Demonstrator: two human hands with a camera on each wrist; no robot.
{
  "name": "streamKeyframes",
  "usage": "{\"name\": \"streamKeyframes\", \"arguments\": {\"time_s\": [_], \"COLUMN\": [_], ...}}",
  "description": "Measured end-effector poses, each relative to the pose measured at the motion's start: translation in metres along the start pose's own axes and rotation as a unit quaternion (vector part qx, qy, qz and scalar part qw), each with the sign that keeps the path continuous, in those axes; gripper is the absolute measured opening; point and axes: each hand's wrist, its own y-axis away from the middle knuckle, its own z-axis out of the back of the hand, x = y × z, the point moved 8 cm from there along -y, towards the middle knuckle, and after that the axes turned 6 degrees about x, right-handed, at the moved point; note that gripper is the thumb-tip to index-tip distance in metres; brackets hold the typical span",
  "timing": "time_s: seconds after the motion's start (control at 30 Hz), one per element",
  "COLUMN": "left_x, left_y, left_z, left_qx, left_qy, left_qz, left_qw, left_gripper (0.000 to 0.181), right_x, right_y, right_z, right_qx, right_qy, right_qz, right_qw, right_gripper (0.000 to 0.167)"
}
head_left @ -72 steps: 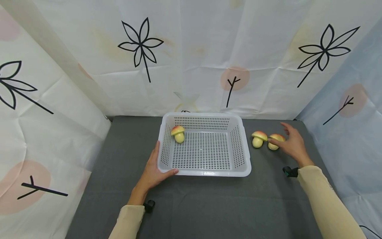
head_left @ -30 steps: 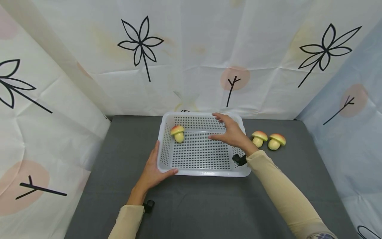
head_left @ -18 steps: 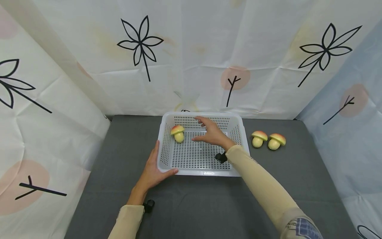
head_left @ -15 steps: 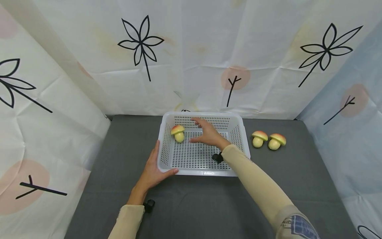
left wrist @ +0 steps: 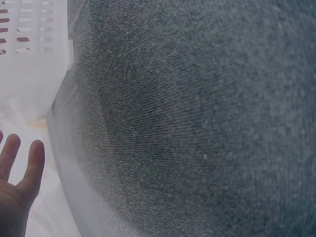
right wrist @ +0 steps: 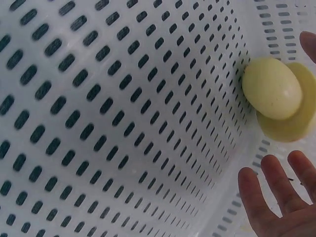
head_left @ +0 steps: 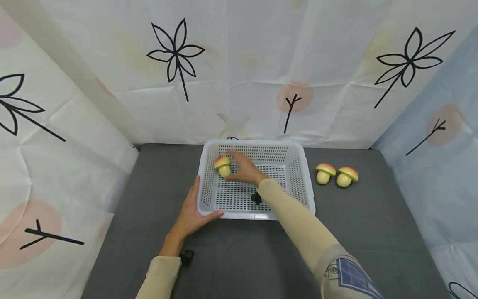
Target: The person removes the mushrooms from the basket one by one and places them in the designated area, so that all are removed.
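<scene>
A white perforated plastic basket (head_left: 257,215) stands on the dark grey tabletop. My left hand (head_left: 191,218) rests at its front left corner, thumb along the front rim. In the left wrist view that hand's fingers (left wrist: 33,168) look straight and spread, beside the basket's wall (left wrist: 29,74). A toy mushroom (head_left: 224,171) with a red-and-yellow cap leans inside at the left end. Just right of it, inside the basket, my right hand (head_left: 244,169) reaches with thumb and fingers apart. The right wrist view shows a gap between the mushroom's pale stem (right wrist: 272,89) and the fingers (right wrist: 281,185).
Two similar toy mushrooms, one (head_left: 325,173) nearer the basket and another (head_left: 347,177) beside it, lie on the table (head_left: 373,232) to the right. White cloth (head_left: 246,74) with plant drawings hangs behind and at both sides.
My right hand has come left from the two mushrooms on the table, over the basket's right rim, to the mushroom inside. My left hand has stayed at the basket's corner.
</scene>
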Motion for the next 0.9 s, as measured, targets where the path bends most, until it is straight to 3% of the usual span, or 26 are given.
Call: {"name": "streamKeyframes", "arguments": {"time_s": [0.37,0.9], "left_x": [0.001,0.000], "left_y": [-0.001,0.000], "left_z": [0.001,0.000], "left_qx": [-0.006,0.000], "left_qy": [-0.003,-0.001], "left_qz": [-0.008,0.002], "left_qw": [1.0000,1.0000], "left_gripper": [0.132,0.131], "right_x": [0.008,0.001], "right_y": [-0.007,-0.008], "right_z": [-0.015,-0.028], "right_qx": [0.016,0.038], "right_qy": [0.021,0.075], "right_qz": [0.002,-0.007], "right_qw": [0.9996,0.9965], "right_gripper": [0.097,0.094]}}
